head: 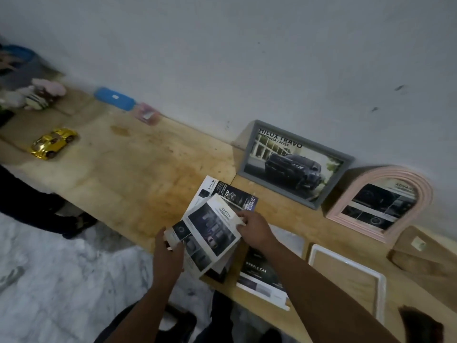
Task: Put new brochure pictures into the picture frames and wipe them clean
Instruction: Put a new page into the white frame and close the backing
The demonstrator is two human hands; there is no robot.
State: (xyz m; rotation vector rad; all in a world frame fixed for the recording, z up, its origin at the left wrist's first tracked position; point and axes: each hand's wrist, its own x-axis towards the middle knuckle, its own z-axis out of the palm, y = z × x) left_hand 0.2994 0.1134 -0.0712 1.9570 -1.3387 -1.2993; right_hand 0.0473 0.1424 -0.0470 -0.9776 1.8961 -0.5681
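Note:
My left hand (168, 258) grips the lower corner of a stack of brochure pages (210, 233) above the wooden table's front edge. At the stack's upper edge, my right hand (254, 230) pinches the top sheet, headed SAFETY. A grey rectangular picture frame (294, 162) with a truck picture leans on the wall. Beside it on the right leans a pink arched frame (380, 199) with a picture in it. An empty white frame (346, 273) lies flat on the table by my right forearm. A dark brochure (259, 273) lies under that arm.
The wooden table (128, 169) runs along a white wall. On its left part stand a gold toy car (53, 143), a blue case (115, 99), a small pink box (147, 113) and plush toys (37, 95). A wooden frame back (420, 251) lies far right.

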